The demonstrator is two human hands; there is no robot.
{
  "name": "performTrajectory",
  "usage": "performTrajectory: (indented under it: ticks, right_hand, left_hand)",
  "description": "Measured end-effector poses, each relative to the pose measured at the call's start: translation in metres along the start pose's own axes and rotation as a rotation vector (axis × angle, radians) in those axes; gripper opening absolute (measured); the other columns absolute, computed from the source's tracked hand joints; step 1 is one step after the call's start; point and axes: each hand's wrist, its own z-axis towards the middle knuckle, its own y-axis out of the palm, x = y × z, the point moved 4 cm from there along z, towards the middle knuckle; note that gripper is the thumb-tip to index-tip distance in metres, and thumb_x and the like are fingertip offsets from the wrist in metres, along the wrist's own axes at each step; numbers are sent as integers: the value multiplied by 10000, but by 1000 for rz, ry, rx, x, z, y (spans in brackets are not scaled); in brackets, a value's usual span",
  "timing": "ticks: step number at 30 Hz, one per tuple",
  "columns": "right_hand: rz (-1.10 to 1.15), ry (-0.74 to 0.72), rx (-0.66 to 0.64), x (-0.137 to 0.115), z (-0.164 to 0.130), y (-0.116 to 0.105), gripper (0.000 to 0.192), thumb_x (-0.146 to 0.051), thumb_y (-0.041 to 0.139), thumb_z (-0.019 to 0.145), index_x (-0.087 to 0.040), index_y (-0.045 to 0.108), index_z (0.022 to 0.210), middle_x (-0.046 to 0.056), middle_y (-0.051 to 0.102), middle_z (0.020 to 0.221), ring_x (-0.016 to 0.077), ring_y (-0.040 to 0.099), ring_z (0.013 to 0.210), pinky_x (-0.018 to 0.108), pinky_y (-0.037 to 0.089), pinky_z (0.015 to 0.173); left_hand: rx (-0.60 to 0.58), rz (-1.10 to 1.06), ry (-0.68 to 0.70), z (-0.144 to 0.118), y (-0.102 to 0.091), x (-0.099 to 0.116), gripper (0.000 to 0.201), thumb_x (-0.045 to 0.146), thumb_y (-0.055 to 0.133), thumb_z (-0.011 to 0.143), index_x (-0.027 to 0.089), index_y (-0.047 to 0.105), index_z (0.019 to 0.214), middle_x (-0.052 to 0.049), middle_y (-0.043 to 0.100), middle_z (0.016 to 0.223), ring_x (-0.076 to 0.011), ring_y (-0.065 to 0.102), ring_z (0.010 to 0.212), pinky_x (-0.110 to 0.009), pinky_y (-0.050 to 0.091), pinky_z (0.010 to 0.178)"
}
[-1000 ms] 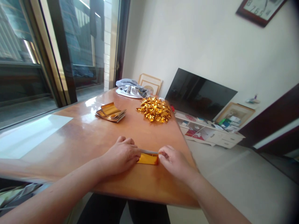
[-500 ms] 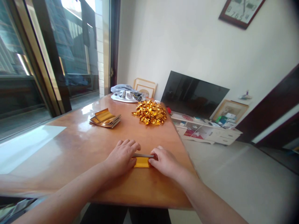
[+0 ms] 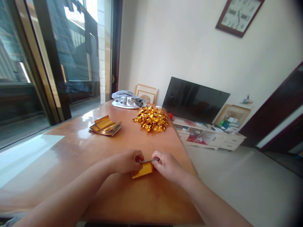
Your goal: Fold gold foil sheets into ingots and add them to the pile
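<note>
A sheet of gold foil paper (image 3: 145, 171) with a folded, greyish upper edge is held just over the front part of the wooden table (image 3: 113, 195). My left hand (image 3: 129, 160) pinches that folded edge at its left end, fingers curled. At the right end, my right hand (image 3: 165, 162) grips the same edge between thumb and fingers. Farther off on the left lies a stack of gold foil sheets (image 3: 105, 125), its top sheet curling up. Beyond my right hand is a heap of folded gold foil pieces (image 3: 152, 118).
Folded cloth in a clear bag (image 3: 127, 99) rests at the table's far end, before leaning picture frames (image 3: 146, 93). A white cabinet (image 3: 213, 138) and a television (image 3: 195, 99) stand past the right edge. Glass doors (image 3: 78, 56) line the left.
My left hand has gone from spread fingers to a curled pinch. Both hands now grip the foil's folded edge, and the sheet is tilted. The view has shifted slightly upward.
</note>
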Motion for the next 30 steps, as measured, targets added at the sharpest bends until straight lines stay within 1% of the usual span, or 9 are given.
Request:
performTrajectory:
  ticks: [2,7,10,13,15,18,22,27,30]
  right_hand:
    - [32,-29,29,2,6,-4,117,-125,572,925,-223,605,871,-21,644,809,150,607,752,239,405,670]
    - [89,-136,140,11,25,-8,123,-106,608,882,-228,624,878,13,661,950,180,624,882,270,453,753]
    - [182,-45,197,21,31,-2,147,-150,647,870,-241,640,984,27,677,999,198,644,912,295,486,773]
    - [338,88,200,29,31,13,376,-211,708,846,-247,604,1205,45,694,1090,209,661,941,329,516,816]
    - [476,126,177,31,30,23,464,-226,711,845,-235,566,1286,56,699,1126,209,669,950,343,523,839]
    - [652,142,162,34,29,33,461,-241,692,862,-215,542,1298,53,703,1086,211,662,959,349,516,847]
    - [775,176,139,37,29,38,381,-288,681,885,-207,543,1231,28,691,998,199,645,916,339,493,826]
    - [852,253,117,41,29,38,360,-338,712,864,-212,553,1161,4,684,925,186,632,855,317,474,774]
    - [901,280,120,43,28,37,367,-359,719,855,-216,558,1152,6,688,928,189,640,849,319,484,764]
  left_hand:
    - [-8,-87,-29,4,-1,0,249,275,560,742,189,638,963,-20,695,792,-217,672,712,-284,459,602]
    - [139,-45,19,11,-10,0,239,300,622,748,186,616,958,-11,659,879,-194,602,772,-269,413,607]
    - [241,-76,85,15,-10,-5,194,261,595,779,189,568,957,3,627,860,-175,565,767,-263,394,622]
    - [384,1,149,15,-10,-10,185,196,583,770,205,542,949,16,615,839,-168,551,765,-263,379,644]
    - [424,60,161,13,-8,-11,211,171,572,767,216,534,969,22,623,838,-164,555,743,-264,366,639]
    - [451,123,158,10,-7,-8,224,159,566,767,226,518,976,24,631,837,-160,557,719,-267,353,628]
    - [453,130,131,8,-5,-3,133,199,578,799,229,494,897,34,615,788,-152,542,685,-265,352,614]
    - [386,74,97,9,-2,-3,39,243,581,829,211,564,842,21,629,774,-157,554,702,-265,384,632]
    - [347,23,102,8,-3,-2,104,284,556,876,200,616,870,4,648,810,-170,579,742,-271,414,662]
